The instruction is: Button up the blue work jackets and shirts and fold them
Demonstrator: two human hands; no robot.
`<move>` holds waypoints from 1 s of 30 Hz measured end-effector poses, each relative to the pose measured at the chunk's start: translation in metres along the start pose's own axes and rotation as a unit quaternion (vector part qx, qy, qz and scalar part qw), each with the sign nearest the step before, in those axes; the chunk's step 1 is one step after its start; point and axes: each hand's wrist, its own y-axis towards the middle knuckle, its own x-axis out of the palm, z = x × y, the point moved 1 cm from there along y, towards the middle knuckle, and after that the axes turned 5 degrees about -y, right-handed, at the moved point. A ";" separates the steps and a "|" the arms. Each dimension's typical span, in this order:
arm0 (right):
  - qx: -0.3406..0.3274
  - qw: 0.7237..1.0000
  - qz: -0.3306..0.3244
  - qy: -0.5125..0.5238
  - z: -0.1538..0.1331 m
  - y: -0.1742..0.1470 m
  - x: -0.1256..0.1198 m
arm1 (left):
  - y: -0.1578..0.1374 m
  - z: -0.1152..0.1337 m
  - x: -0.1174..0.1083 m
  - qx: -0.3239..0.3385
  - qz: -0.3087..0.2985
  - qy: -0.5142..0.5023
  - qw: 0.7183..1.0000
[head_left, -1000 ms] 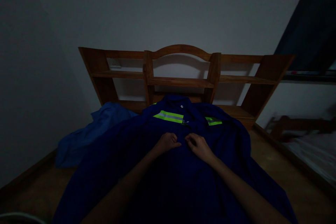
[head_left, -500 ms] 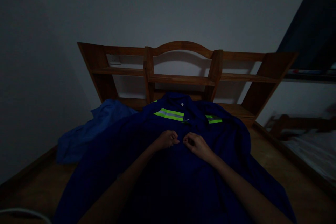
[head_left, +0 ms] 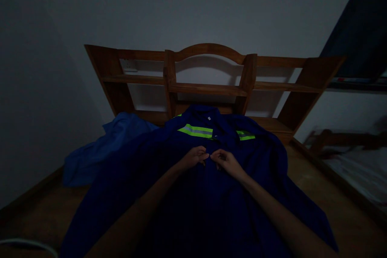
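Note:
A dark blue work jacket with yellow-green and grey reflective strips lies spread out before me, its collar toward the wooden shelf unit. Over its front, just below the chest strips, my left hand pinches at the front opening edge. Close by, nearly touching it, my right hand is also closed in a pinch at that edge. The light is dim, so the fold or fastener between the fingertips is too dark to make out. A small white label shows inside the collar.
A lighter blue cloth lies crumpled at the left. Behind the jacket, the wooden shelf unit stands against the wall. A pale cable curves at the lower left. A dark curtain hangs at the right.
Both hands have shifted slightly up the jacket front, toward the collar, and their fingertips have come closer together. The view has moved a little.

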 end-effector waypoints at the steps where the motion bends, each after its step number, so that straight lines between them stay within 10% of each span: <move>1: 0.012 0.999 -0.017 0.030 0.001 0.001 0.000 | -0.001 0.001 0.001 0.000 0.009 0.006 1.000; 16: 0.031 0.998 0.009 0.052 0.006 0.004 0.002 | 0.000 0.001 0.001 -0.046 0.078 0.009 0.996; 23: 0.025 0.997 0.063 -0.034 0.010 0.004 -0.001 | 0.002 -0.006 0.000 0.041 0.165 0.062 0.983; 30: 0.004 0.996 0.084 -0.004 0.004 0.002 -0.001 | 0.000 -0.007 -0.001 0.076 0.120 0.121 0.982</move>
